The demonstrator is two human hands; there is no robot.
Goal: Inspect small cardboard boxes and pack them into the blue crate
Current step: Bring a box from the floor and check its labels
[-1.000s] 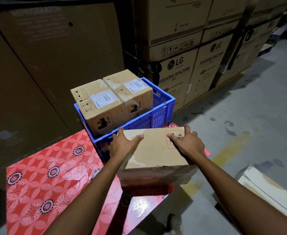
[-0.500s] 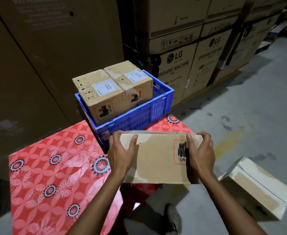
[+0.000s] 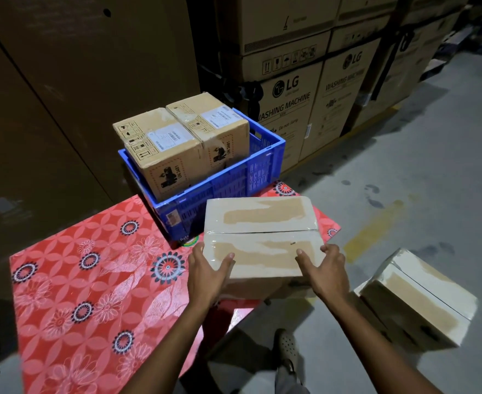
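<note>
2 grips clasp the taped box: left hand, right hand at its near corners, 6 o'clock of the blue crate. Keep level, check seam, aim 3 o'clock gap.

The box held between both hands has been turned over. The face with the red dashed label, seen a moment ago, is out of view, and a taped face with a centre seam now shows. The left hand and right hand have shifted to its near corners, thumbs on top.
</note>
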